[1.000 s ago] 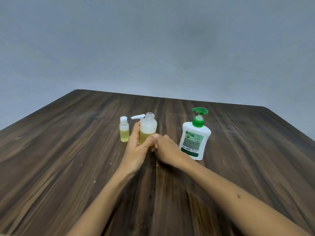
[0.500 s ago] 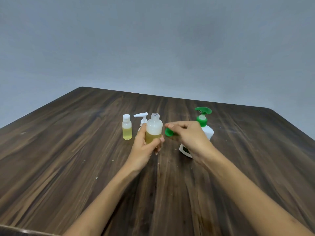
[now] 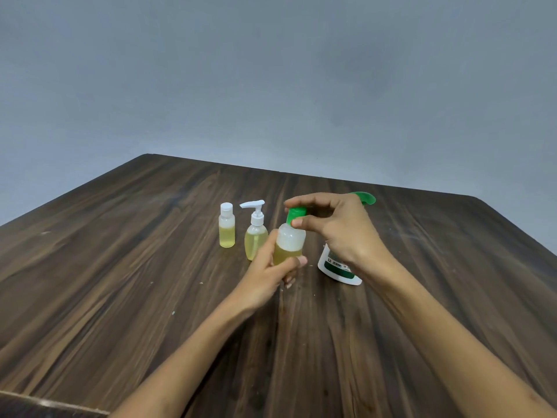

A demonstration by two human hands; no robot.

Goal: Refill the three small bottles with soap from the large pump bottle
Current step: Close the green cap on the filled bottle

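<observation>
Frosted bottle (image 3: pixel 288 244) upright at frame centre, gripped by left hand (image 3: pixel 265 277); right hand (image 3: pixel 340 229) pinches green cap (image 3: pixel 295 215) atop it.

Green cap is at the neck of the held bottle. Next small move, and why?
Probably twist the green cap down with the right hand: it sits tilted on the bottle the left hand grips, so not yet seated.

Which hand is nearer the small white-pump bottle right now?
Left. The left hand sits just in front of the white-pump bottle; the right hand is farther right, pinching the green cap.
</observation>
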